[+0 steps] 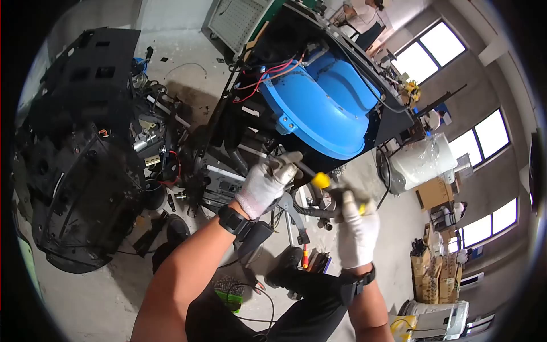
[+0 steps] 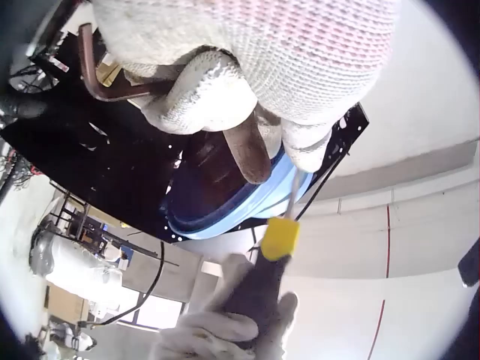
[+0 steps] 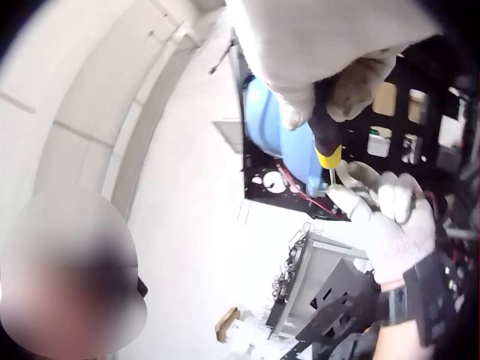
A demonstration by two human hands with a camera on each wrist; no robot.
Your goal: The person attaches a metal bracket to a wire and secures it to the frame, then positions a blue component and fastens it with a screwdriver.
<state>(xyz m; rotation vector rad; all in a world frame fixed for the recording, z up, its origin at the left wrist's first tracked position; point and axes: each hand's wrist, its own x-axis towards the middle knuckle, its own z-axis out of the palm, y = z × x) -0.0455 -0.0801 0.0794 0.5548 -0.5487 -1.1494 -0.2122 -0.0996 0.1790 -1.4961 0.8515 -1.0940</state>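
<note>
Both hands wear white work gloves with dark smudges on the fingertips. In the head view my right hand (image 1: 359,231) grips a screwdriver with a black and yellow handle (image 1: 321,180). My left hand (image 1: 265,185) is opposite it, fingers curled. An L-shaped hex key (image 2: 91,73) sticks out of the left hand's fingers in the left wrist view. The screwdriver's shaft (image 2: 295,196) runs up to the left fingertips, where its tip is hidden. Behind the hands, large blue rounded housings (image 1: 313,111) sit in a black frame.
A big black panel assembly (image 1: 85,171) lies on the left among loose parts and cables. Near my feet are a red-handled screwdriver (image 1: 305,259) and a green tray (image 1: 235,306) by small hardware. Cardboard boxes (image 1: 436,194) stand at the right.
</note>
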